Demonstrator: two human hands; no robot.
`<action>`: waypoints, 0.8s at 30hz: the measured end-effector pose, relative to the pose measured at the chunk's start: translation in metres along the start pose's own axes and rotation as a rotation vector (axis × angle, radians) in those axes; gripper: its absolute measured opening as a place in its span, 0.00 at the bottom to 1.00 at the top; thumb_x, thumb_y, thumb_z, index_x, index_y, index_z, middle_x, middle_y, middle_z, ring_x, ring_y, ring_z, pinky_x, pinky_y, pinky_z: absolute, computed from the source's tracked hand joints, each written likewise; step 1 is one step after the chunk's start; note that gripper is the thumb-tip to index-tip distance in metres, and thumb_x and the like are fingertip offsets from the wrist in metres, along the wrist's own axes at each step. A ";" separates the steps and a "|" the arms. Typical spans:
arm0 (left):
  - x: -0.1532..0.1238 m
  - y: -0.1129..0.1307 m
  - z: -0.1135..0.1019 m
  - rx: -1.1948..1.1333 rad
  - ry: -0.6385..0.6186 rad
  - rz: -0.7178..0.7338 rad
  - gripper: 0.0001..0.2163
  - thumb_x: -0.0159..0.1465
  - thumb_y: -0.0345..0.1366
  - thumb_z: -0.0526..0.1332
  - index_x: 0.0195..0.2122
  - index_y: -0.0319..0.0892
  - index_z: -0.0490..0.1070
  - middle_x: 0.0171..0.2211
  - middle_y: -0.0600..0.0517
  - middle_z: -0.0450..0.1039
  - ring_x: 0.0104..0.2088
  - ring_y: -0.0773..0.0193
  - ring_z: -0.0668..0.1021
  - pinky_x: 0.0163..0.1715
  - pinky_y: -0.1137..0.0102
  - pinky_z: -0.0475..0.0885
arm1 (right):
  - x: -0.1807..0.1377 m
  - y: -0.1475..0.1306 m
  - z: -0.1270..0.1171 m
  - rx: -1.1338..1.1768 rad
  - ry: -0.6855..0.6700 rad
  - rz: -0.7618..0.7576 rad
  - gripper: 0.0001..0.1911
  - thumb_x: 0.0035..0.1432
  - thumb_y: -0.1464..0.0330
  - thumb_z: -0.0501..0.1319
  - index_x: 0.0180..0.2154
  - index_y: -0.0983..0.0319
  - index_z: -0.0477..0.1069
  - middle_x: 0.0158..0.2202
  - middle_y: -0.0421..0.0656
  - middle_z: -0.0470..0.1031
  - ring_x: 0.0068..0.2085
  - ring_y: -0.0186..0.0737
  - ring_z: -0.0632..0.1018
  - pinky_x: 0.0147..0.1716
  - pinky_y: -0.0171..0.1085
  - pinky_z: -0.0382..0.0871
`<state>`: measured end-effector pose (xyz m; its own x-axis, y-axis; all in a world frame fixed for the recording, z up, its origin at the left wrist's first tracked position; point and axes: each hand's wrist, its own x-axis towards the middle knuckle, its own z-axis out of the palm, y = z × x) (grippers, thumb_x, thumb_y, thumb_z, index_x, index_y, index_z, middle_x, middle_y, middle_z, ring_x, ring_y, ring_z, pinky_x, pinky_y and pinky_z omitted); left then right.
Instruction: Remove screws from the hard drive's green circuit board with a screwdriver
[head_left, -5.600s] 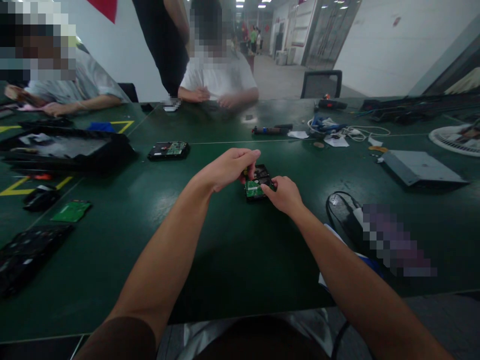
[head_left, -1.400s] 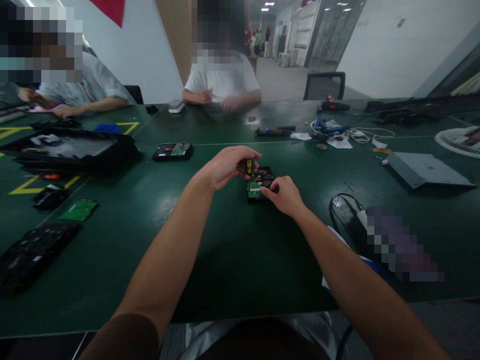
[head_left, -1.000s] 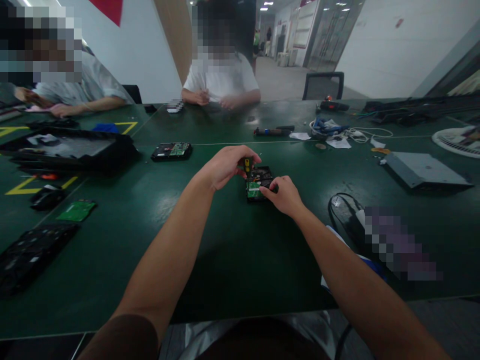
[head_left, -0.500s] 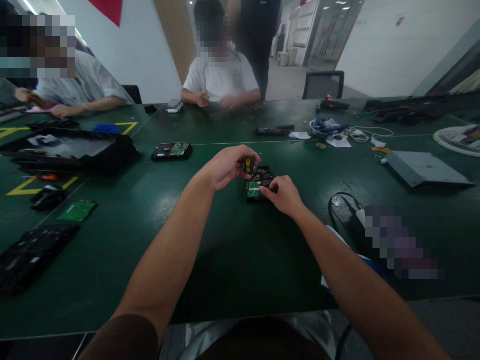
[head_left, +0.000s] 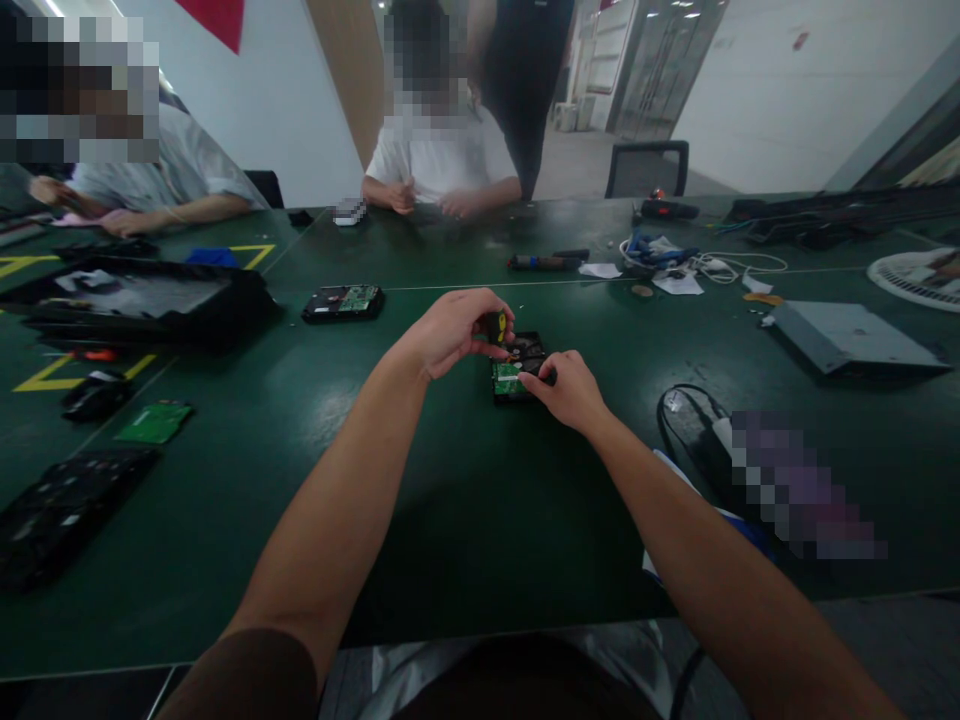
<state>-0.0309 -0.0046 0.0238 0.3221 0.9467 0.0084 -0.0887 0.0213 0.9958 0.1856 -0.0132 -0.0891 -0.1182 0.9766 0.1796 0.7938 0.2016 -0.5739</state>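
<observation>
A hard drive point(head_left: 514, 372) lies circuit-board side up on the green table point(head_left: 465, 500), in front of me at the middle. My left hand point(head_left: 454, 330) is closed round a small screwdriver with a yellow and black handle point(head_left: 496, 326), held upright over the drive's far left part. My right hand point(head_left: 571, 390) rests on the drive's right edge, with its fingers curled against it and pinning it down. The tip of the screwdriver is hidden behind my fingers.
A second hard drive point(head_left: 343, 302) lies further left. A black tray point(head_left: 135, 300), a loose green circuit board point(head_left: 153, 422) and black parts point(head_left: 60, 510) are on the left. A grey box point(head_left: 847, 340), cables point(head_left: 690, 265) and another screwdriver point(head_left: 546, 262) lie right and beyond. Two people sit opposite.
My left hand's fingers have turned slightly round the screwdriver handle. A standing person in black has come in behind the seated person opposite. My right hand and the drive stay put.
</observation>
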 end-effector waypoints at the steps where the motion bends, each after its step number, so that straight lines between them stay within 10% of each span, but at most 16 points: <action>1: 0.000 0.000 -0.001 0.038 0.016 0.022 0.08 0.63 0.38 0.63 0.32 0.39 0.76 0.36 0.45 0.76 0.37 0.60 0.78 0.31 0.68 0.78 | 0.000 0.000 0.000 -0.002 0.000 0.001 0.19 0.63 0.50 0.67 0.34 0.58 0.72 0.46 0.49 0.71 0.46 0.48 0.75 0.43 0.46 0.71; 16: -0.003 0.005 -0.006 0.150 0.026 -0.082 0.14 0.62 0.45 0.62 0.37 0.40 0.79 0.37 0.43 0.81 0.18 0.69 0.66 0.17 0.68 0.56 | 0.001 0.000 0.001 -0.010 0.000 0.021 0.18 0.62 0.50 0.67 0.35 0.58 0.72 0.46 0.49 0.71 0.45 0.49 0.76 0.43 0.47 0.72; 24: -0.009 0.008 -0.003 0.019 -0.014 -0.172 0.14 0.61 0.44 0.62 0.38 0.38 0.77 0.39 0.41 0.79 0.23 0.64 0.77 0.22 0.68 0.70 | 0.000 -0.002 -0.001 -0.017 -0.003 0.017 0.18 0.62 0.51 0.67 0.34 0.58 0.72 0.45 0.49 0.72 0.44 0.48 0.76 0.42 0.47 0.71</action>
<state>-0.0371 -0.0117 0.0311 0.3444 0.9249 -0.1610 -0.0137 0.1764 0.9842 0.1847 -0.0133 -0.0873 -0.1066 0.9801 0.1675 0.8056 0.1839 -0.5632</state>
